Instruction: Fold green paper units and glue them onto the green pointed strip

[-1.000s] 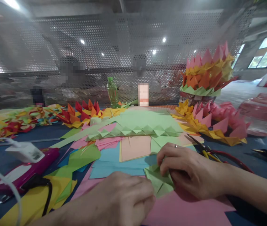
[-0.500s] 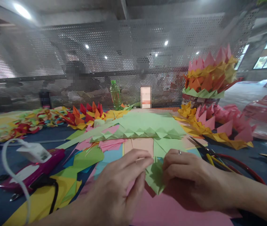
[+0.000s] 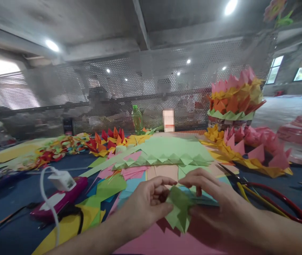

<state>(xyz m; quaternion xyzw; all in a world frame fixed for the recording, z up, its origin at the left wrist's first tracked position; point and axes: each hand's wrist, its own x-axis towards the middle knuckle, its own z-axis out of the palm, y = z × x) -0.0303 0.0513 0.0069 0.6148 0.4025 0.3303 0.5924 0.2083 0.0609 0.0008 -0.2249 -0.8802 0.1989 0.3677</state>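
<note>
A small folded piece of green paper [image 3: 179, 209] with pointed corners is held up over a pink sheet [image 3: 153, 241]. My left hand [image 3: 147, 202] pinches its left edge between thumb and curled fingers. On the other side my right hand [image 3: 220, 198] grips it, its thumb at the right edge and its fingers arched above; the thumb is blurred and partly shaded. Beyond my hands lies a strip of folded green points [image 3: 164, 161] on a pale green sheet [image 3: 177, 145].
Red-handled scissors [image 3: 281, 198] lie to the right. A magenta power strip [image 3: 60, 198] with a white charger [image 3: 63, 180] is at left. Pink and yellow folded-paper chains [image 3: 257, 152], a layered paper stack [image 3: 236, 99] and a green bottle [image 3: 136, 120] stand farther back.
My fingers have spread and lifted, showing more of the folded green paper, which is turned slightly. The camera has tilted up a little, so the scene sits lower and further right.
</note>
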